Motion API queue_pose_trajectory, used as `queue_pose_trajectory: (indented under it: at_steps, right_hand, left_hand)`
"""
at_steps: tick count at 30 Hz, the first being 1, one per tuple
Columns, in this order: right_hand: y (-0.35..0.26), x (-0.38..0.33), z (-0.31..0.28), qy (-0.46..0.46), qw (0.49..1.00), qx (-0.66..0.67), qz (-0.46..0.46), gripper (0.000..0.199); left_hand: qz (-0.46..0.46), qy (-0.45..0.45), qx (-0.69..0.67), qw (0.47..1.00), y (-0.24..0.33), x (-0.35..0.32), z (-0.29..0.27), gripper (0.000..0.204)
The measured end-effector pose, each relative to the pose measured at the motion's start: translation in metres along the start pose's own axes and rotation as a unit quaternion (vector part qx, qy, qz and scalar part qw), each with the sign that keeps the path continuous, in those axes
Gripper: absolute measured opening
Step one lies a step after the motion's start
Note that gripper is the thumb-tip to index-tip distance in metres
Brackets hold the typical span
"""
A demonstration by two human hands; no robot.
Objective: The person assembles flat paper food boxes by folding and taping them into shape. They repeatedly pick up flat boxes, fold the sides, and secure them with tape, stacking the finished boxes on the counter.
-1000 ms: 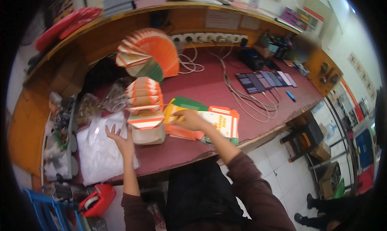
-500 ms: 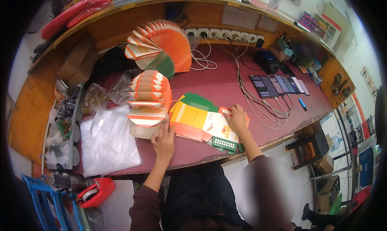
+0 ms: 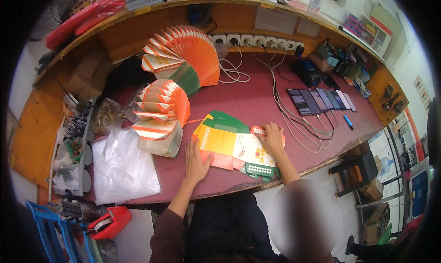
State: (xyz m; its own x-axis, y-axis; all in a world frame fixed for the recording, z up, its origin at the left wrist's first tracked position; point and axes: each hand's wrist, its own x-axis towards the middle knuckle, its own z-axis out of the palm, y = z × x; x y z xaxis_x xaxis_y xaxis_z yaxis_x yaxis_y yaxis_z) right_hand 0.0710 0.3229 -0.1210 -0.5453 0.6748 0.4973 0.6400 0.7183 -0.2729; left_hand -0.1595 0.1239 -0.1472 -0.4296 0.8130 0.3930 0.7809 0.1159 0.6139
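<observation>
Head view showed you with both hands down on a flat, unfolded carton blank (image 3: 232, 146), yellow, white and green with an orange edge, lying near the front edge of the dark red table (image 3: 257, 100). Your left hand (image 3: 196, 161) lay flat with its fingers spread on the blank's left end, and your right hand (image 3: 272, 139) pressed on its right end with the fingers together near an orange flap; neither grip pinched or lifted anything. Judging by how things lay, the blank under your palms was not yet folded into shape, so this piece was at its start. Just left of it stood a fanned stack of orange and white cartons (image 3: 161, 111), and a larger fan of the same kind (image 3: 186, 56) stood further back, which suggested that a good many pieces were already handled, though you could not tell how many were left. A clear plastic bag (image 3: 121, 164) lay on the table's left part, a red tape dispenser (image 3: 110, 220) sat at the near left corner, and a row of phones (image 3: 321, 99) with white cables (image 3: 294, 120) lay well apart to the right.
</observation>
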Motion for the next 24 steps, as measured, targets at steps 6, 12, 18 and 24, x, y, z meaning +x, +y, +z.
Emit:
queue_pose_trajectory:
  at_steps: [6, 12, 18, 24]
  right_hand:
    - [0.015, -0.007, -0.010, 0.014, 0.999, -0.032, 0.028, 0.035]
    - [0.024, -0.014, -0.017, 0.068, 0.996, -0.050, 0.006, 0.036]
    - [0.010, -0.007, -0.030, 0.147, 0.988, -0.042, -0.024, 0.034]
    - [-0.023, 0.031, -0.108, 0.149, 0.985, -0.031, -0.075, 0.028]
  left_hand:
    - [-0.042, -0.062, -0.029, 0.997, -0.010, 0.039, 0.007, 0.068]
    - [0.039, -0.083, 0.060, 0.994, 0.014, 0.027, 0.013, 0.073]
    - [-0.002, -0.068, 0.011, 0.998, 0.016, 0.032, 0.012, 0.075]
    - [-0.050, -0.026, -0.451, 0.891, 0.037, 0.070, -0.018, 0.045]
